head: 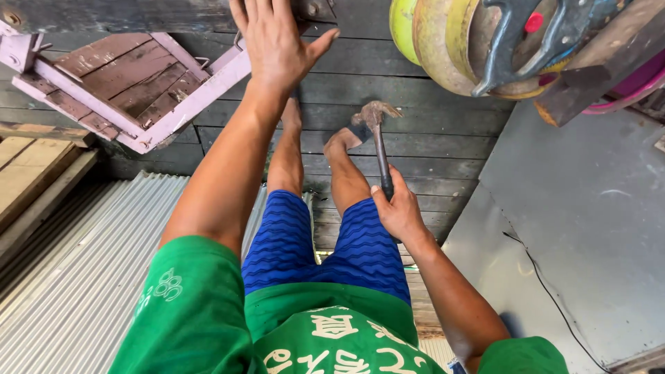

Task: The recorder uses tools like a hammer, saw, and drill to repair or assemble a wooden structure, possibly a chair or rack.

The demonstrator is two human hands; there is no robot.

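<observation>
1. The step in hand looks like a pause with the tool lowered: the right hand (398, 211) has its grip closed around the handle of a claw hammer (377, 142), whose head hangs down toward the floor, at 12 o'clock from the hand.

2. The left hand (277, 41) is raised with an open grip – fingers spread, holding nothing. It lies just at the corner of a wooden frame (131, 86) and below a dark beam (104, 14); whether the palm touches the wood cannot be told.

3. The next move, as a judgement, calls for lifting the hammer up to the height of the left hand, and for keeping those open fingers away from the place of the strike.

4. Materials: the hammer has a dark, slim handle and a worn, rusty metal head with a curved claw. The frame is made of brown slats with pale purple painted edges, the paint rubbed off in places.

5. The floor (429, 138) is of dark, weathered planks with visible gaps. At 8 o'clock lies a ribbed corrugated metal sheet (76, 277) – at 3 o'clock a flat grey sheet (589, 221), scratched.

6. At 1 o'clock hang round yellow-green containers (443, 41), smooth and dirty.
</observation>
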